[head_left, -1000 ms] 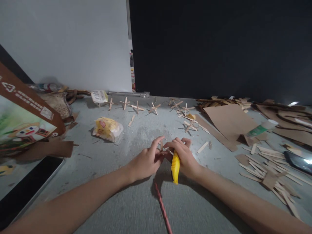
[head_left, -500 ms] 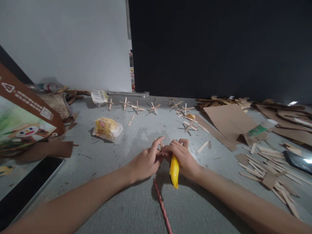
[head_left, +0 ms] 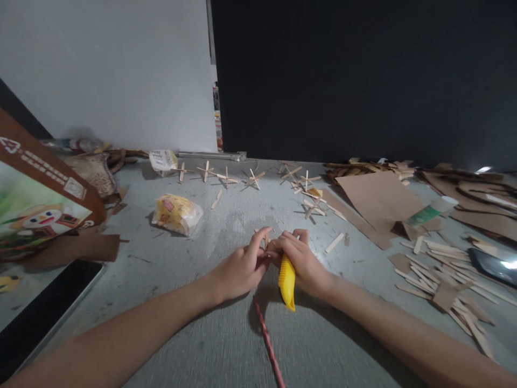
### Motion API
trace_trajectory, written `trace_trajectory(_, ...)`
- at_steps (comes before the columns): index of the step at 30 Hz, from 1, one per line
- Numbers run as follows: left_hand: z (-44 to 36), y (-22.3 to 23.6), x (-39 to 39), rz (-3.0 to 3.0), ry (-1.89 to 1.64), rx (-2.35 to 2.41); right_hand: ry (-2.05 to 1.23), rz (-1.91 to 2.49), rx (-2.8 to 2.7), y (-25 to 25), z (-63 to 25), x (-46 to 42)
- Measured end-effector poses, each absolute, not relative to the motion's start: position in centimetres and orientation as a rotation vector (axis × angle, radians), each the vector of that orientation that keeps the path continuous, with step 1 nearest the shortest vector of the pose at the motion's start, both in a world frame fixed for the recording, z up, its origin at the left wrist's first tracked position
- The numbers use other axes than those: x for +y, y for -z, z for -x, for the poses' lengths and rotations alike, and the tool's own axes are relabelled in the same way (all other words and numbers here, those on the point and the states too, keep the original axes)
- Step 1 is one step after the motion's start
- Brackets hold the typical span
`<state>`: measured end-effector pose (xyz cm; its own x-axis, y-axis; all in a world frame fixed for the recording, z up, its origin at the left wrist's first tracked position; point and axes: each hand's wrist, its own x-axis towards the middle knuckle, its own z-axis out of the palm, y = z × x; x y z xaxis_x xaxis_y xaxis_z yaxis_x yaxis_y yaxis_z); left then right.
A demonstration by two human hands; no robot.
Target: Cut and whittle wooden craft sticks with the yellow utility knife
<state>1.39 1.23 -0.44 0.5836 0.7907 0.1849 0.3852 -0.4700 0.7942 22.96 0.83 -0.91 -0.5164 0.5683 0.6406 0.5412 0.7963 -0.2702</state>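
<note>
My right hand [head_left: 302, 262] is closed around a yellow ribbed tool [head_left: 287, 281], its rear end pointing toward me. A red cord [head_left: 267, 342] trails from under it toward the near edge. My left hand [head_left: 240, 267] sits just left of it, fingers pinched on a small piece made of wooden sticks [head_left: 266, 241] that shows between both hands. The index finger is raised. Most of the piece is hidden by my fingers. Both hands rest on the grey table [head_left: 226, 226].
Several crossed-stick pieces [head_left: 255, 178] lie along the back. Loose sticks and cardboard scraps [head_left: 440, 280] sit at right beside a brown cardboard sheet [head_left: 379, 199] and a dark phone [head_left: 490, 265]. A yellow snack bag [head_left: 177, 213], a printed box [head_left: 38, 205] and a dark tablet [head_left: 44, 310] are at left.
Both hands shifted very slightly left and away from me with the yellow tool. Their grip looks the same.
</note>
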Motion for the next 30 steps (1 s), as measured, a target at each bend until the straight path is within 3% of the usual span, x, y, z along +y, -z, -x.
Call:
trace_trajectory(10,-1.7,0.2,1.3,-1.943,-0.856,0.966,-0.151,0.842,-2.187,1.2,-23.1,0.9)
trace_trajectory(18,-1.6,0.6,3.9,-1.447,-1.016,1.047,-0.127,0.88,-2.093,1.6,-23.1,1.6)
trace_trajectory(30,-1.6,1.0,5.1,-1.519,-1.051,1.039,-0.08,0.933,-1.977,3.0,-22.7,3.4)
